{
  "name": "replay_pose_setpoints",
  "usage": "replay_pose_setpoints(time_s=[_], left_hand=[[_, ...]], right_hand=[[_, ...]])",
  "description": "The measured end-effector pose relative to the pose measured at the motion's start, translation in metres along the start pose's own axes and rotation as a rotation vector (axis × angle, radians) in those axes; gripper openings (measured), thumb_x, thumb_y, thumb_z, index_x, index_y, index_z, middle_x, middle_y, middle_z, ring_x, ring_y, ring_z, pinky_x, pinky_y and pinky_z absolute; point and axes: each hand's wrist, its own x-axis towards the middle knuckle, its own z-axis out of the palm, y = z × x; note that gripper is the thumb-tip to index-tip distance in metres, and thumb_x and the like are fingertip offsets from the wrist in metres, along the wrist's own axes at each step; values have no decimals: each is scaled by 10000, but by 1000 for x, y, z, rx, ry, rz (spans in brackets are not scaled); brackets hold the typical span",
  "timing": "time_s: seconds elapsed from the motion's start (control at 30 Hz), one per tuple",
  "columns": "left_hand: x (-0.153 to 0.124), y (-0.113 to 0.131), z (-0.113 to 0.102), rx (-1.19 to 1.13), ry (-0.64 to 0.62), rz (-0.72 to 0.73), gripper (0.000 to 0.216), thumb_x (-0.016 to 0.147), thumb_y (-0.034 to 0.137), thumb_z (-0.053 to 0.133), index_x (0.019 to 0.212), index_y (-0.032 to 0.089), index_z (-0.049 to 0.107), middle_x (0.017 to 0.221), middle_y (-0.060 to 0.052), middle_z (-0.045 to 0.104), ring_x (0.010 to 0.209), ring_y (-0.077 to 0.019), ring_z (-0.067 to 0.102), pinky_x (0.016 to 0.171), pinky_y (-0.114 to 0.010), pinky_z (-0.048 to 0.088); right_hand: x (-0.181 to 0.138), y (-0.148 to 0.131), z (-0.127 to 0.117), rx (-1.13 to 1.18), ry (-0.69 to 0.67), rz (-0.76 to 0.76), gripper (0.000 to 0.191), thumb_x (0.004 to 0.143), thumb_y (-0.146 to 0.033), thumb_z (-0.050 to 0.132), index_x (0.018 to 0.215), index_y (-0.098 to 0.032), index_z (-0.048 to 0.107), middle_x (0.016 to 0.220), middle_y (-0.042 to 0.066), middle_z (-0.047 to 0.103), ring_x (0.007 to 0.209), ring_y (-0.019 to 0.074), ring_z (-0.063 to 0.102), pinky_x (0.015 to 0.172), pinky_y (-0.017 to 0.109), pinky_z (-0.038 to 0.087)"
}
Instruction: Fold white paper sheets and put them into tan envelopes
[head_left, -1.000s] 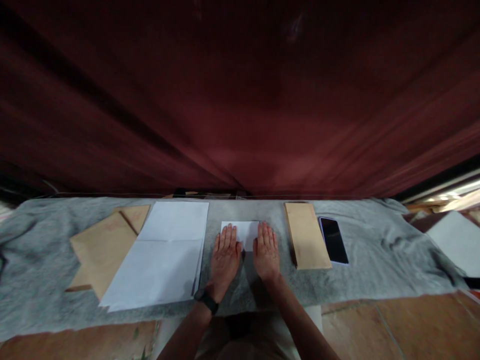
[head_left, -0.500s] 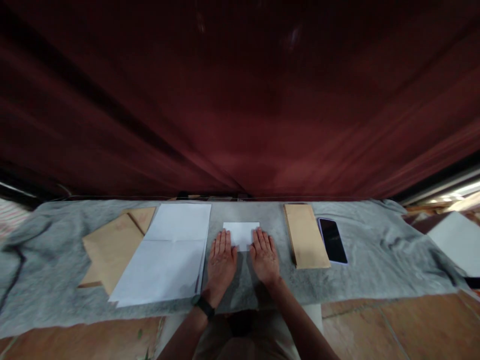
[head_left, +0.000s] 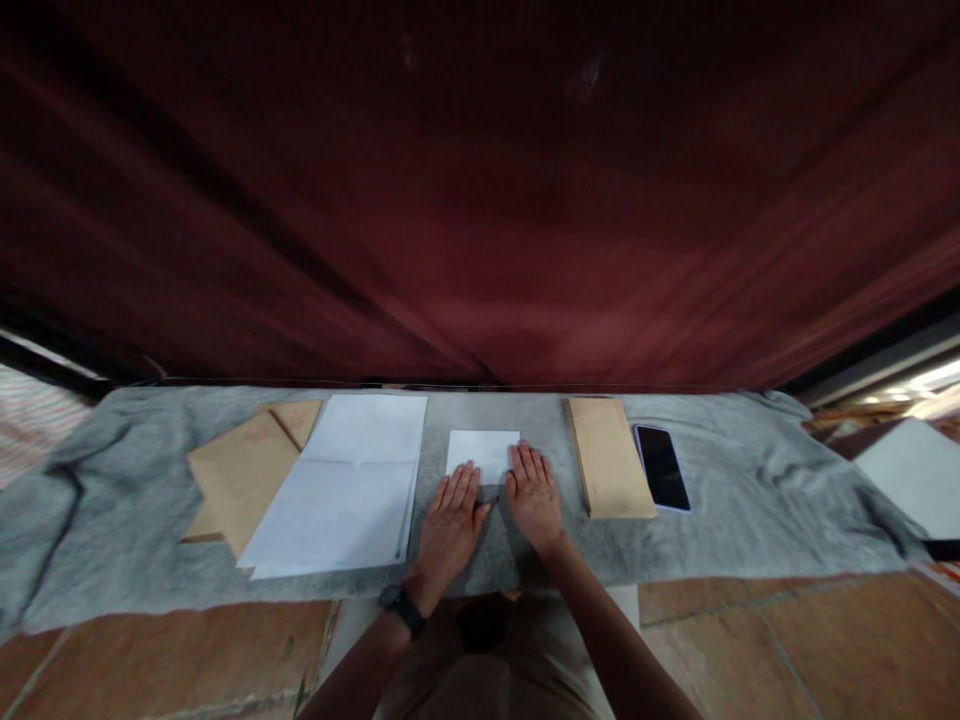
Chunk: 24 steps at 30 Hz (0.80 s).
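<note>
A small folded white paper (head_left: 481, 452) lies in the middle of a grey cloth (head_left: 750, 500). My left hand (head_left: 450, 522) lies flat with fingers stretched out, its fingertips at the paper's near left edge. A black watch sits on that wrist. Flat and open too, my right hand (head_left: 535, 495) rests on the paper's near right corner. Neither hand holds anything.
A stack of white sheets (head_left: 345, 490) lies left of the hands, with brown envelopes (head_left: 240, 475) further left. To the right sit a brown envelope stack (head_left: 609, 458) and a dark phone (head_left: 661, 467). A dark red curtain (head_left: 480, 200) hangs behind. Another white sheet (head_left: 911, 475) shows far right.
Both hands slid back toward me, uncovering more of the folded paper. The left hand has drawn back further and turned slightly. The view shifted a little.
</note>
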Motion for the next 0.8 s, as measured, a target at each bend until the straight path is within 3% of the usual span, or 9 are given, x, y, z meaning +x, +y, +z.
replay_pose_setpoints(time_s=[0.13,0.23,0.43,0.67,0.8], left_hand=[[0,-19,-6,20,-24,-57,516,1028,319,394,1479,95,504,1534,-172,517,1435,-283,483,1181,-460,404],[13,-24,-13,71,-114,-7,458,1016,259,409,1413,99,570,1482,-186,569,1398,-304,522,1166,-470,414],[35,-24,-25,100,-235,135,560,909,21,364,1423,132,555,1474,-188,569,1412,-275,505,1168,-463,399],[48,-17,-33,139,-268,161,515,895,-4,389,1341,141,601,1420,-182,603,1337,-258,564,1118,-416,436],[54,-12,-48,155,-252,182,416,902,5,411,1207,130,665,1237,-172,689,1192,-268,638,1060,-408,465]], right_hand=[[1,-8,-5,29,2,14,493,1047,-207,373,1516,-87,468,1609,157,411,1495,276,375,1228,482,290],[2,-23,-5,93,-54,-104,471,1044,-249,419,1491,-132,508,1616,118,413,1509,253,355,1251,468,261],[2,-35,-2,134,-131,-171,493,1020,-265,488,1499,-148,496,1597,116,445,1493,231,388,1252,448,270],[5,-38,-4,170,-98,-137,456,1009,-272,494,1437,-133,565,1556,125,498,1436,264,467,1233,467,303],[12,-37,-15,158,-101,-158,412,1007,-217,479,1395,-158,602,1476,107,590,1354,247,548,1201,446,351]])
